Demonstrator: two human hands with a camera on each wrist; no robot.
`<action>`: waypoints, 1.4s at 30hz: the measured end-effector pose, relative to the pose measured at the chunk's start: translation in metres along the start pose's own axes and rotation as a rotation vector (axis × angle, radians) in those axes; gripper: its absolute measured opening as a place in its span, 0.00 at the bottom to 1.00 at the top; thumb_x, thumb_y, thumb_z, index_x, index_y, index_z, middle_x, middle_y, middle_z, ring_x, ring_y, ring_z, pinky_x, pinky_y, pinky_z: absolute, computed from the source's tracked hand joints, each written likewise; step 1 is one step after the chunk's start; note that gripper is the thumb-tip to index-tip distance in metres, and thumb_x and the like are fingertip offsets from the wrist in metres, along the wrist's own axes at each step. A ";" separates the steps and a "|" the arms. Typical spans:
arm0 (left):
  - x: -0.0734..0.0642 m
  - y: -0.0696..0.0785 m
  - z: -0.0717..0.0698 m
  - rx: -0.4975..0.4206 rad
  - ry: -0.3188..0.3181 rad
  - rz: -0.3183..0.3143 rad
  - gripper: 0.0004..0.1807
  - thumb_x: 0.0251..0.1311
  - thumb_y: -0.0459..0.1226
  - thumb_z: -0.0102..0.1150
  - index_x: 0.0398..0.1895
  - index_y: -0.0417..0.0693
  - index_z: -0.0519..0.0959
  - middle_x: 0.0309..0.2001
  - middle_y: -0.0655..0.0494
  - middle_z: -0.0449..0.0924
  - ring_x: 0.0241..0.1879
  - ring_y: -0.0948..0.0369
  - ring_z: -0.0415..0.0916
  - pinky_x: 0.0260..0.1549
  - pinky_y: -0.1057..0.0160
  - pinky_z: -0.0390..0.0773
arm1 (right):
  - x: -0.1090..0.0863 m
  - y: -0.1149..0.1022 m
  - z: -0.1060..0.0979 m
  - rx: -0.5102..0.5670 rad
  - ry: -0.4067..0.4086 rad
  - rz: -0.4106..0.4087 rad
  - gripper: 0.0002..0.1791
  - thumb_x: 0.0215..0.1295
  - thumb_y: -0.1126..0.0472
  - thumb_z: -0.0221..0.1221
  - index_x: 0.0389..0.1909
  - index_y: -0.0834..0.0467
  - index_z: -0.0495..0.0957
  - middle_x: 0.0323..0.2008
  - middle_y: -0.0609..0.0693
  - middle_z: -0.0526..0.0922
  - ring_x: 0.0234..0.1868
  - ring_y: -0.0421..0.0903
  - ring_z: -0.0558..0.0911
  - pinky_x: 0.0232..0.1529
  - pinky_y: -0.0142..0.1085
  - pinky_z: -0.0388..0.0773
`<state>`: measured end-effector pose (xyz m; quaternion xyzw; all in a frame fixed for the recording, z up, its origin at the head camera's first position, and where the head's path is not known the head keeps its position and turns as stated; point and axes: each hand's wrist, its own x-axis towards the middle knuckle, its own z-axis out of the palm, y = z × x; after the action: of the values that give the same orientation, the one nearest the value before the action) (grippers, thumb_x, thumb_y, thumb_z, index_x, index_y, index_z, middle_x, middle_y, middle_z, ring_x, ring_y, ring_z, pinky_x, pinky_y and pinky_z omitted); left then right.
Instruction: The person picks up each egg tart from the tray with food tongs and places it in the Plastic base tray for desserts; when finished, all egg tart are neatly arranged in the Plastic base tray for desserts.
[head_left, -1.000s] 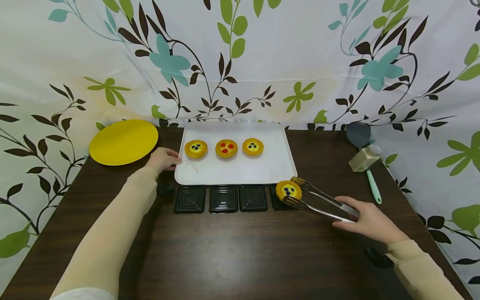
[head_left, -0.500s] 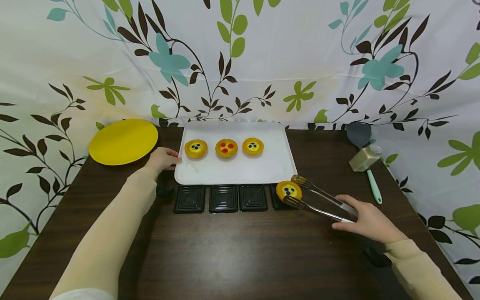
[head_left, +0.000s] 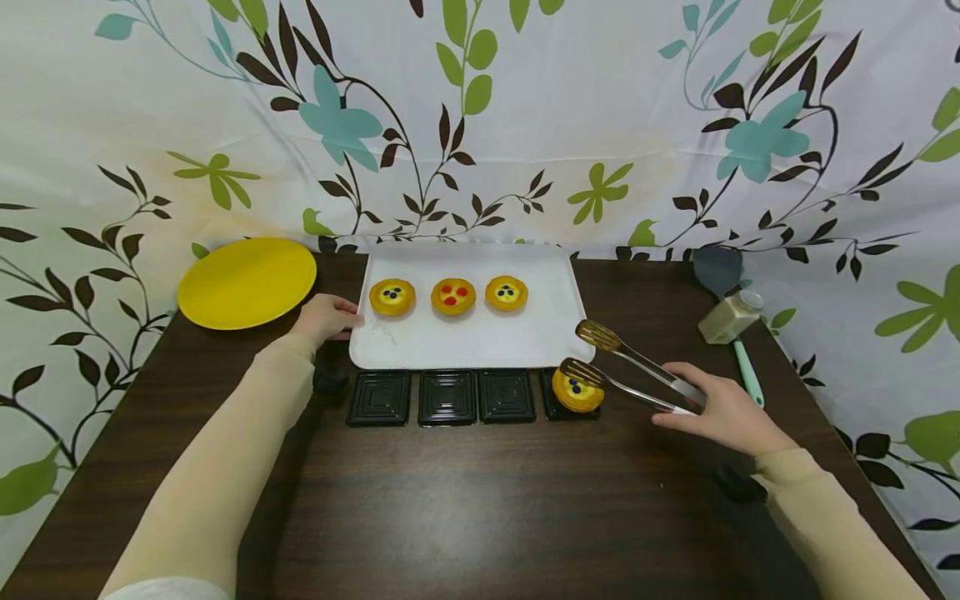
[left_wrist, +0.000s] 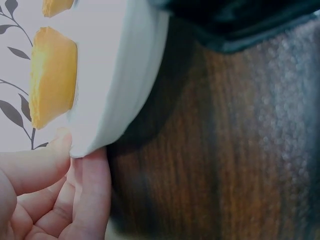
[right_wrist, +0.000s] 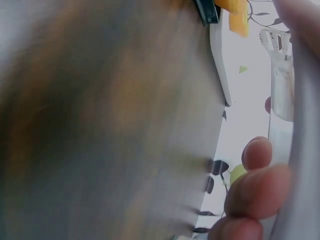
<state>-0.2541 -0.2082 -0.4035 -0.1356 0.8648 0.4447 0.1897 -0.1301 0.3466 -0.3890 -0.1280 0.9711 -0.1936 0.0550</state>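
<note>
My left hand [head_left: 327, 317] pinches the left edge of a white rectangular tray [head_left: 465, 342], thumb on top and fingers beneath in the left wrist view. On the tray sit three tarts: one with red dots [head_left: 453, 297] between two with blue dots. Metal tongs [head_left: 643, 367] are gripped in my right hand [head_left: 723, 410], their two ends spread with nothing between them. Below those ends a blue-dotted tart [head_left: 578, 393] rests on the rightmost of several small square black trays [head_left: 447, 398], partly covered by the tongs in the head view.
A yellow plate [head_left: 247, 283] lies at the back left. At the back right a shaker jar [head_left: 731, 317] lies across a spatula [head_left: 748, 375] with a mint handle. Patterned cloth [head_left: 525, 125] hangs behind the dark wooden table [head_left: 465, 517].
The tongs have let go of the tart and risen up and away from it, my right hand moving with them. The tart stays on the black tray. My left hand has not moved.
</note>
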 end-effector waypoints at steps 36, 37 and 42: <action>0.000 -0.005 0.003 0.014 0.028 -0.009 0.21 0.65 0.34 0.56 0.58 0.32 0.70 0.54 0.36 0.71 0.50 0.47 0.76 0.51 0.55 0.78 | 0.134 -0.027 0.013 -0.099 -0.049 -0.034 0.50 0.47 0.29 0.62 0.65 0.56 0.64 0.34 0.55 0.82 0.27 0.46 0.78 0.34 0.44 0.77; 0.001 -0.004 0.002 0.013 0.029 -0.010 0.21 0.65 0.34 0.56 0.58 0.32 0.70 0.54 0.36 0.71 0.50 0.47 0.76 0.51 0.55 0.78 | 0.136 -0.028 0.013 -0.096 -0.054 -0.033 0.50 0.47 0.29 0.62 0.66 0.56 0.64 0.34 0.55 0.82 0.27 0.46 0.77 0.34 0.44 0.77; 0.004 -0.004 0.001 0.008 0.032 -0.016 0.21 0.65 0.34 0.56 0.58 0.33 0.71 0.54 0.37 0.72 0.50 0.47 0.76 0.50 0.55 0.79 | 0.144 -0.034 0.013 -0.103 -0.062 -0.028 0.50 0.48 0.29 0.62 0.66 0.56 0.64 0.39 0.58 0.82 0.31 0.50 0.76 0.35 0.46 0.76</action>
<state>-0.2558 -0.2095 -0.4089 -0.1489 0.8683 0.4374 0.1802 -0.2586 0.2725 -0.3960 -0.1502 0.9758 -0.1398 0.0759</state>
